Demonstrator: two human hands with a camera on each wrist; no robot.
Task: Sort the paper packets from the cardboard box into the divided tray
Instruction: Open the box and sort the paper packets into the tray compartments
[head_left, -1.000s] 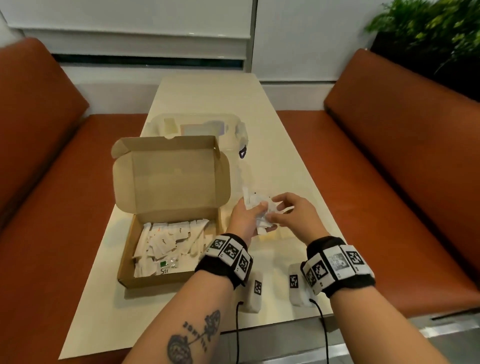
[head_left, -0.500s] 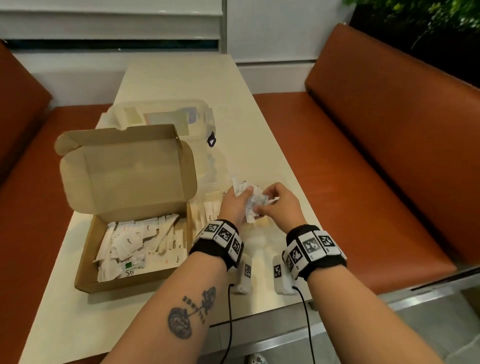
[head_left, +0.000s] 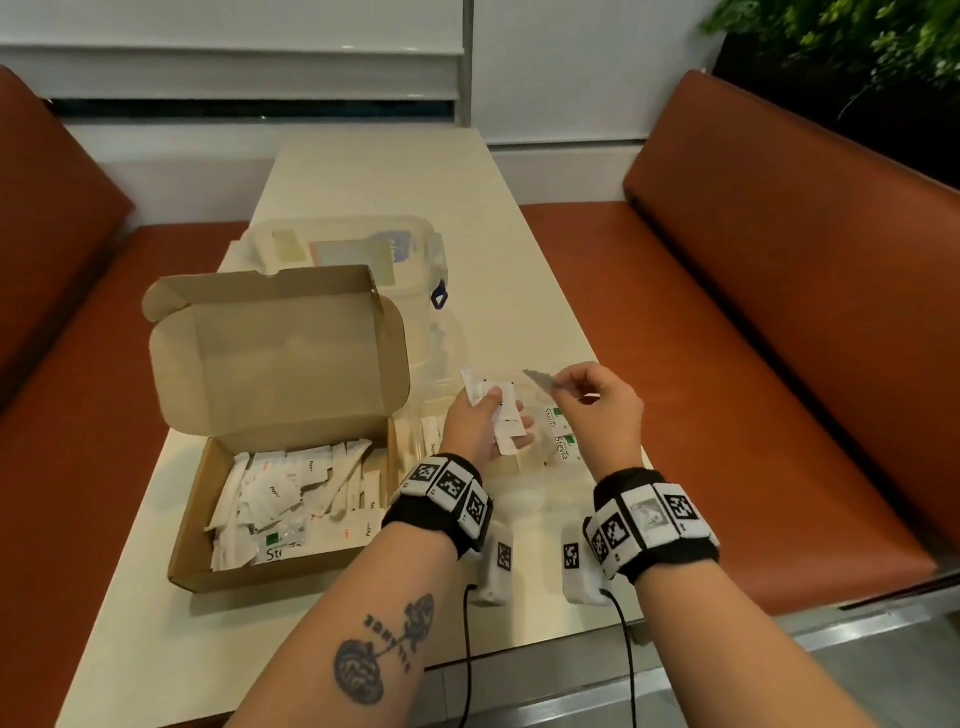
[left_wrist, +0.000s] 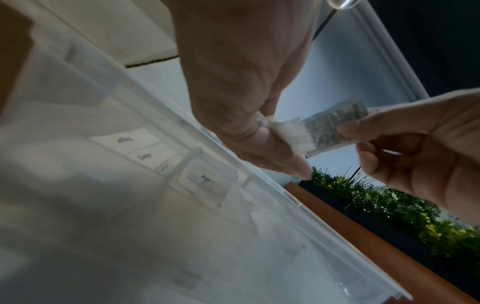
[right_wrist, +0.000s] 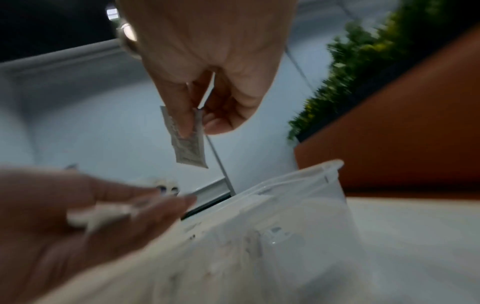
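So your left hand (head_left: 478, 423) had a little bunch of white packets (head_left: 500, 410) in it, fingers curled loosely under them and thumb on top, held over the clear divided tray (head_left: 558, 467). Your right hand (head_left: 605, 410) was just beside it, pinching a single grey packet (head_left: 540, 378) between thumb and forefinger, other fingers tucked in. In the right wrist view that single packet (right_wrist: 185, 139) hung down from the fingertips, clear of the tray's rim (right_wrist: 306, 172).

The tray sat by the table's (head_left: 374, 176) right edge, near the front, right next to the cardboard box (head_left: 291, 499). A couple of packets with green print (head_left: 563, 441) already lay in the tray under your hands, and the left wrist view showed more printed ones (left_wrist: 141, 148) in other compartments, too blurry to read.

The box stood at the table's left edge with its lid up and a heap of white packets (head_left: 291, 499) inside. Behind it, a clear lidded container (head_left: 358, 249) sat mid-table.
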